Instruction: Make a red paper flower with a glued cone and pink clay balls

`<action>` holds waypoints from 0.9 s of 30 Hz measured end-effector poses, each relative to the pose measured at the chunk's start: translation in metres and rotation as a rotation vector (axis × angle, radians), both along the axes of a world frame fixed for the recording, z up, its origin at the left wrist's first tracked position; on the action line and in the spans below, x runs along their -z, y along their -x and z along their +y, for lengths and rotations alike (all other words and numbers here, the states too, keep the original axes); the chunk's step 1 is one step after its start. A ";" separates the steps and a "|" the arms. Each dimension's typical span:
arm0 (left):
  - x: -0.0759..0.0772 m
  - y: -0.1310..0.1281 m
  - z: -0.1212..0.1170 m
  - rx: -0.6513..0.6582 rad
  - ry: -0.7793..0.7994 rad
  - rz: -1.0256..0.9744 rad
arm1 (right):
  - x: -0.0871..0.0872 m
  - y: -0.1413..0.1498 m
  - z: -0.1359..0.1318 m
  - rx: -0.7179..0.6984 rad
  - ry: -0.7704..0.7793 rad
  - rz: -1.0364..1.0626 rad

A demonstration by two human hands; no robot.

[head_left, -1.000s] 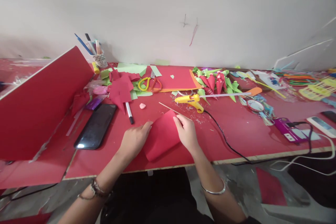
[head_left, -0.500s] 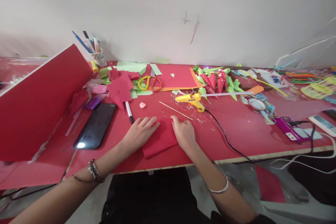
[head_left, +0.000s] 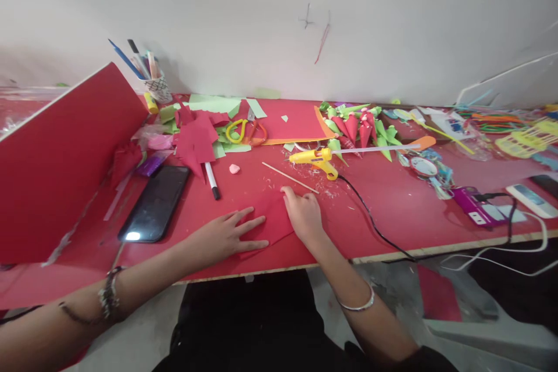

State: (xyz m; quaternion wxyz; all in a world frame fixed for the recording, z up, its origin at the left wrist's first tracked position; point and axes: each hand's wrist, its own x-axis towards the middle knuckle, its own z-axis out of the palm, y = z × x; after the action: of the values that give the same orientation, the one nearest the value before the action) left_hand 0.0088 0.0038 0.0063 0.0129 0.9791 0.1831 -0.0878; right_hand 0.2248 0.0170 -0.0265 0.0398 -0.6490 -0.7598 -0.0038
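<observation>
A folded piece of red paper (head_left: 272, 218) lies flat on the red table (head_left: 392, 209) near its front edge. My left hand (head_left: 226, 233) rests on the paper's left part with its fingers stretched out flat. My right hand (head_left: 303, 215) presses on the paper's right edge, fingers curled downward onto it. A thin wooden stick (head_left: 290, 178) lies just beyond the paper. A yellow glue gun (head_left: 314, 160) with a black cord (head_left: 375, 226) sits behind the stick.
A black phone (head_left: 154, 203) and a marker pen (head_left: 211, 180) lie at left beside a slanted red board (head_left: 61, 157). Scissors (head_left: 246, 131), red and green paper scraps (head_left: 198, 139), paper cones (head_left: 360, 128) and a pen cup (head_left: 157, 87) crowd the back. A purple device (head_left: 477, 209) lies right.
The red paper, raised and curved a second ago, now lies pressed flat. My left hand has slid down and to the left along it with fingers spread. The right hand stays at the right edge.
</observation>
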 end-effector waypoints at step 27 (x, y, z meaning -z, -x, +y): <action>-0.036 0.026 -0.015 -0.094 0.284 0.041 | -0.010 -0.027 -0.064 -0.664 -0.063 0.285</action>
State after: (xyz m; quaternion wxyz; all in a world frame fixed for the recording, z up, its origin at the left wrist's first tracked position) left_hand -0.0172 -0.0114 0.0428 0.1519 0.9557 0.2149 -0.1322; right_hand 0.2516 -0.0465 -0.0163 0.1646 -0.3595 -0.9154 0.0765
